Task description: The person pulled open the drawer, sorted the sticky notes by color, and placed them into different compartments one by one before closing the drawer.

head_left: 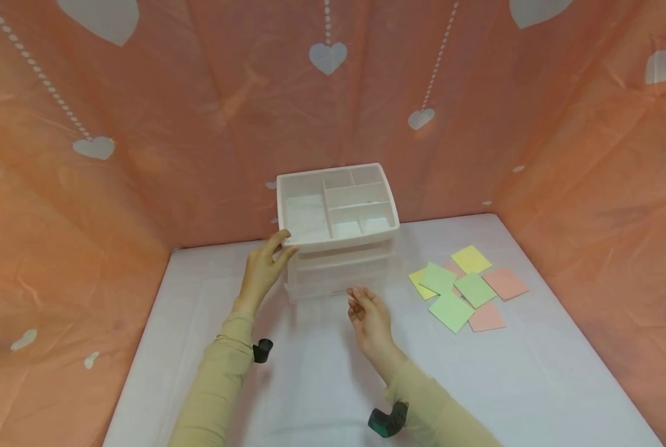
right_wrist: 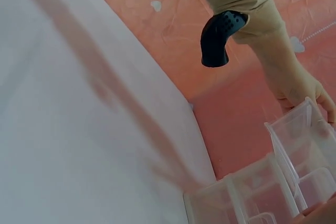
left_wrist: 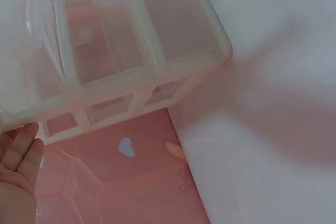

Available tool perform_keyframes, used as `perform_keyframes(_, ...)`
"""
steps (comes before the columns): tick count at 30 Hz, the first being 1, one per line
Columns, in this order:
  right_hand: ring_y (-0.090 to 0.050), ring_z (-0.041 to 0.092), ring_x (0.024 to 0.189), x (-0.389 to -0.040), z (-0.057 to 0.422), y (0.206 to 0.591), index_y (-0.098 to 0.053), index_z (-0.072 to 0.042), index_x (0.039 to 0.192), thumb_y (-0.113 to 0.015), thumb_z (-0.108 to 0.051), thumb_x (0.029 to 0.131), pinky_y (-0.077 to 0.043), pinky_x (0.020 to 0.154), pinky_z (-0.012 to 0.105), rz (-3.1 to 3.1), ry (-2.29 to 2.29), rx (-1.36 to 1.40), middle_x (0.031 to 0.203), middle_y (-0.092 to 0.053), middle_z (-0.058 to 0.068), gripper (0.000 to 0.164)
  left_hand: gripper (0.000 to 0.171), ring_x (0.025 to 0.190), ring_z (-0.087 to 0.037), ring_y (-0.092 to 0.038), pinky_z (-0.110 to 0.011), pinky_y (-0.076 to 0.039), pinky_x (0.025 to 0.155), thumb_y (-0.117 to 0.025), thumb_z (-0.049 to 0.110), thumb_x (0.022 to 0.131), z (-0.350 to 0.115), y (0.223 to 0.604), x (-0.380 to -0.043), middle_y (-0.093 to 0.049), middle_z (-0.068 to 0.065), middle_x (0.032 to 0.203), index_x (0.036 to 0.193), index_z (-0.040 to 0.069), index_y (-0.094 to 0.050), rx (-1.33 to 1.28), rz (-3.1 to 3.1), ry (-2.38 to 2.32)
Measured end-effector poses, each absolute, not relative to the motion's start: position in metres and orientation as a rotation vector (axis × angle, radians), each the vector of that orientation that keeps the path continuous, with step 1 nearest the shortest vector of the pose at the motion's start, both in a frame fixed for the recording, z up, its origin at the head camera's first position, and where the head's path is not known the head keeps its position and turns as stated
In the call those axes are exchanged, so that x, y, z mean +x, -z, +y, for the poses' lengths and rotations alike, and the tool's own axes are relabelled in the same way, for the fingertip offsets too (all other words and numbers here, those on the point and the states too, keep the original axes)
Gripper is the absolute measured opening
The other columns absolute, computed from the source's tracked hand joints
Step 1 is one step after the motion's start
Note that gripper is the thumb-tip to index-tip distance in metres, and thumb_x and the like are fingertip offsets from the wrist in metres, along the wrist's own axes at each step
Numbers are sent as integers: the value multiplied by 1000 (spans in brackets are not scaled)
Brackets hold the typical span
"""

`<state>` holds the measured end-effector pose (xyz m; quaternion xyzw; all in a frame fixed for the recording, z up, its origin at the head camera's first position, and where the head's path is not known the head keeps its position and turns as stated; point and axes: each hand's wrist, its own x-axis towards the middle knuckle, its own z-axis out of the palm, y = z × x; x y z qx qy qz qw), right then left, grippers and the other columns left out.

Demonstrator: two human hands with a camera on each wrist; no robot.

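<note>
A small plastic drawer organizer [head_left: 337,242] stands on the table, with a white divided top and see-through drawers below. In the head view one clear drawer [head_left: 316,287] juts out at its front. My left hand [head_left: 261,271] grips the front left corner of the white top, fingers over the rim and thumb at the front. With fingertips and thumb, my right hand [head_left: 371,320] pinches the front edge of the jutting drawer near its middle. The left wrist view shows the clear side [left_wrist: 110,35] of the organizer. Only part of my right hand [right_wrist: 321,213] appears in its own wrist view.
Several green, yellow and pink paper squares [head_left: 450,312] lie overlapping to the right of the organizer. The white tabletop [head_left: 310,385] reaches toward me. Orange cloth [head_left: 215,143] with white hearts hangs behind and at both sides.
</note>
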<state>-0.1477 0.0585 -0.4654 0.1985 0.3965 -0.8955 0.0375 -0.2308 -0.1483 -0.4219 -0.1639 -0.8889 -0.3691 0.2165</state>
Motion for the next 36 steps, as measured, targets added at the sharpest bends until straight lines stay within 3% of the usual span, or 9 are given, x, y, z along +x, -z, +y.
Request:
perform_keyframes(10, -49, 4, 69, -133, 70, 462, -53, -14, 90, -60, -16, 90, -43, 67, 16, 1241, 2706, 605, 83, -66, -9, 8, 36, 100, -35, -65, -49, -55, 83, -64, 26, 87, -148, 423, -231, -63, -15, 120, 120, 13, -58, -471, -2482, 1025)
perform_keyframes(36, -52, 1, 67, -110, 77, 468, -53, -17, 85, -56, -13, 93, -44, 67, 14, 1294, 2628, 572, 84, -68, -9, 9, 36, 102, -35, -65, -49, -55, 83, -63, 29, 88, -150, 423, -230, -62, -15, 123, 119, 13, -58, -443, -2494, 1045)
